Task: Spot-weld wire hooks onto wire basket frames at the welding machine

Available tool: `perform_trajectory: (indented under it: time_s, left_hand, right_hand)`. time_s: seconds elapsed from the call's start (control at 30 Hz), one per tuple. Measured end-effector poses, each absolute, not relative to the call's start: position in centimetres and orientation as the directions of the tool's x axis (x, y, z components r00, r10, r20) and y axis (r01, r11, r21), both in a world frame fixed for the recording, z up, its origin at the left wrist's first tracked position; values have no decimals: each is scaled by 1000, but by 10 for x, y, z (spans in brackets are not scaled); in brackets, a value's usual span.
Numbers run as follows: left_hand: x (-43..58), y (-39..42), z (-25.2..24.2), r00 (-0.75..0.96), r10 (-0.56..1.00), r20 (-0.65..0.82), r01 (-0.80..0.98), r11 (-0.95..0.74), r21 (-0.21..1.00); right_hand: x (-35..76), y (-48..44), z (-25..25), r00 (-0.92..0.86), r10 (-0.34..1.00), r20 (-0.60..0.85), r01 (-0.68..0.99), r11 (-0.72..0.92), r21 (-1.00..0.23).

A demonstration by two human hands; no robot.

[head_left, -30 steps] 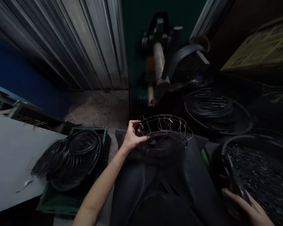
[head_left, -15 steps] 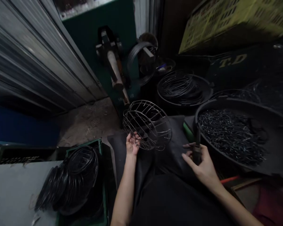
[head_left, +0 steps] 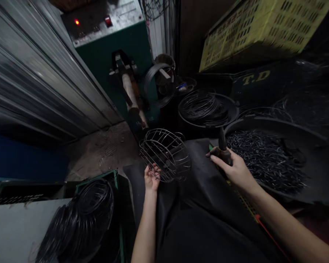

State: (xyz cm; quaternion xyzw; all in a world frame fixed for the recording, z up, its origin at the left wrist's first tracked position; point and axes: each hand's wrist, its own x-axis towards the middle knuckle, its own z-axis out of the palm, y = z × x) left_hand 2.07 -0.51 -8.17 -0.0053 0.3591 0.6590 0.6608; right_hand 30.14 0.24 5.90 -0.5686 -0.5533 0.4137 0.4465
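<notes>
Wire cage propped on the lap in one hand, tool gripped in the other

The left hand point(head_left: 151, 177), just below frame centre, pinches the lower rim of a domed wire cage point(head_left: 166, 155), holding it tilted on edge so its bars face the right hand point(head_left: 233, 168), which is clenched around a dark-handled tool point(head_left: 222, 145) pointing upward, right of centre. Both rest over a black sheet point(head_left: 197, 204) across the lap, probably there as padding. A tub of short metal pieces point(head_left: 265, 160) sits just beside the right hand, within easy reach. Further out are a tub of coiled wire point(head_left: 205, 107), black wire rings point(head_left: 79, 219) at lower left, a green machine point(head_left: 112, 54) at the top, and a yellow crate point(head_left: 263, 29) at upper right.
</notes>
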Motion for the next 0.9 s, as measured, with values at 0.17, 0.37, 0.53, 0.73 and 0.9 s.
perform_trajectory:
  time_s: [0.17, 0.37, 0.53, 0.73, 0.9]
  left_hand:
    - [21, -6, -87, -116, 870, -478, -887, 126, 444]
    - [22, -6, -87, -101, 884, -457, -904, 110, 413]
    - [24, -3, -87, -99, 887, -451, -932, 76, 353]
    - [44, 12, -93, -25, 922, -387, -933, 118, 341]
    - [55, 32, -96, -94, 924, -371, -912, 69, 404]
  right_hand:
    - [291, 20, 82, -10, 992, 130, 353, 125, -927]
    - [273, 53, 90, -209, 973, 103, 449, 189, -874]
    - [257, 54, 96, -407, 901, 150, 481, 351, -804]
    - [228, 31, 114, -668, 638, 383, 391, 739, -549]
    - [196, 7, 115, -807, 457, 374, 376, 886, -270]
